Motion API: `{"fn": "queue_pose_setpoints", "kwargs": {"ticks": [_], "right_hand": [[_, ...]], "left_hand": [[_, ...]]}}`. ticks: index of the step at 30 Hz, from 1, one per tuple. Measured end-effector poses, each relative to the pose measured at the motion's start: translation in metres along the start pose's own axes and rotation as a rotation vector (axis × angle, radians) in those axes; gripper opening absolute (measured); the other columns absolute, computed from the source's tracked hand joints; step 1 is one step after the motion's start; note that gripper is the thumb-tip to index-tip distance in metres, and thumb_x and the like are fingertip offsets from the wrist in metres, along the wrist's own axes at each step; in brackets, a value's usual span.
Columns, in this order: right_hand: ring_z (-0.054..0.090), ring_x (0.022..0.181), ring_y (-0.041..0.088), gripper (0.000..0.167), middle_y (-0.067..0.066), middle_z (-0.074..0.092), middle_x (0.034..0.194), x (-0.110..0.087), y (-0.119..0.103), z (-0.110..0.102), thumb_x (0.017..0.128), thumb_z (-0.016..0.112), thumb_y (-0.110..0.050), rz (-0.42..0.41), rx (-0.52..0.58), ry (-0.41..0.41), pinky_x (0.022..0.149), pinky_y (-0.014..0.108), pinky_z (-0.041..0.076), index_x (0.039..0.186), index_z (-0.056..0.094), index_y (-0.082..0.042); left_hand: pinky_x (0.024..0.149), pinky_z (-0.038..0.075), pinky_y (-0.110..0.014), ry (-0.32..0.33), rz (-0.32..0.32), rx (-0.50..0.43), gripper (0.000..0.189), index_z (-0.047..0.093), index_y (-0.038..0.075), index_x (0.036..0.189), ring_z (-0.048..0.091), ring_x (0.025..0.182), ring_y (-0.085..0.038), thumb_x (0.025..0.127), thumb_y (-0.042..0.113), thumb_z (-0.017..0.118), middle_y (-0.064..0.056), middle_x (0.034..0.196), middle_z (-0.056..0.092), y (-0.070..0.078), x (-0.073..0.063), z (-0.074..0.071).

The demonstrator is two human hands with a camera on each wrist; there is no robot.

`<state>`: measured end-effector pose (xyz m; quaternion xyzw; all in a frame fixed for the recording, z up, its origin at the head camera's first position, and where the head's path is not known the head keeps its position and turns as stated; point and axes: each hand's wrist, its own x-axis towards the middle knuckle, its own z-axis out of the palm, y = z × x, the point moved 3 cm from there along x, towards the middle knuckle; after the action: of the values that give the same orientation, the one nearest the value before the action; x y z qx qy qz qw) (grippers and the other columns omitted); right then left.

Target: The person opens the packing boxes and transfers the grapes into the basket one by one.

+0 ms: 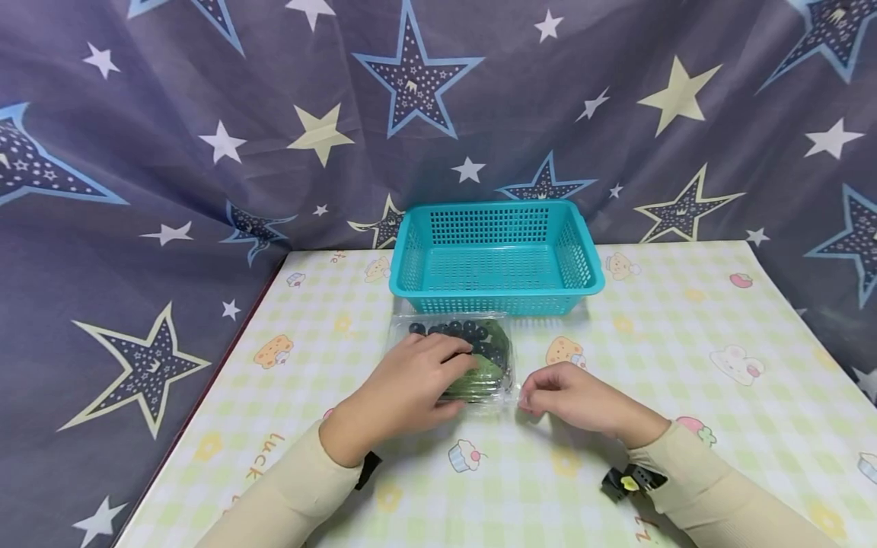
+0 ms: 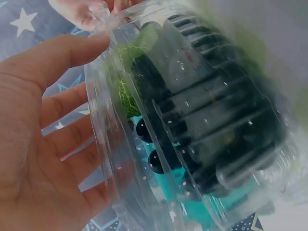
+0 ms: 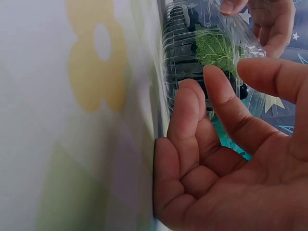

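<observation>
A clear plastic box (image 1: 457, 358) of dark grapes (image 1: 452, 330) and green leaves (image 1: 479, 373) sits on the worktop (image 1: 685, 365), just in front of a teal basket (image 1: 495, 255) and near the middle of the checked cloth. The left hand (image 1: 411, 384) lies flat across the box lid, fingers fairly straight and pressing on it rather than curled round it; the left wrist view shows its palm open beside the lid's rim. The right hand (image 1: 569, 397) is at the box's right front corner, with thumb and fingertips close to the thin plastic flange. From the right wrist view its fingers (image 3: 219, 103) look loosely bent against the side wall, and I cannot tell whether they actually pinch the edge.

As for handling, the box looks light, with thin, springy walls that would flex or pop open under a hard squeeze. The smooth plastic is likely slippery, and the round fruit inside would roll and shift the weight if the box tilts. The ribbed side walls (image 2: 211, 110) and the stiffer rim seem the best places for a grip, one hand at each side, kept level. Pressing on the middle of the lid risks bruising the fruit.
</observation>
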<state>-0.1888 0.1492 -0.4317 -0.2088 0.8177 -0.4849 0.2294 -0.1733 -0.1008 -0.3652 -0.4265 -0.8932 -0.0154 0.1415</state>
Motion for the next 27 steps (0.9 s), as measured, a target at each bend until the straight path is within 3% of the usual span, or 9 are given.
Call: {"fn": "queue_pose_setpoints", "kwargs": {"ticks": [19,27], "right_hand": [[0.069,0.087,0.025,0.017,0.01,0.076,0.09,0.002,0.004,0.0,0.094,0.063,-0.015,-0.01,0.007,0.003,0.08,0.028,0.051,0.098,0.077,-0.006],[0.068,0.088,0.025,0.018,0.01,0.075,0.09,0.001,0.001,-0.001,0.096,0.062,-0.016,-0.001,0.002,0.002,0.079,0.029,0.05,0.098,0.077,-0.006]], "left_hand": [[0.097,0.05,-0.045,0.009,0.022,0.037,0.05,0.068,0.022,0.131,0.061,0.125,-0.021,0.087,0.039,0.081,0.001,0.136,0.065,-0.008,-0.017,-0.003],[0.093,0.049,-0.043,0.012,0.017,0.036,0.046,0.068,0.023,0.129,0.061,0.124,-0.019,0.086,0.035,0.08,0.002,0.135,0.065,-0.012,-0.024,-0.004]]}}
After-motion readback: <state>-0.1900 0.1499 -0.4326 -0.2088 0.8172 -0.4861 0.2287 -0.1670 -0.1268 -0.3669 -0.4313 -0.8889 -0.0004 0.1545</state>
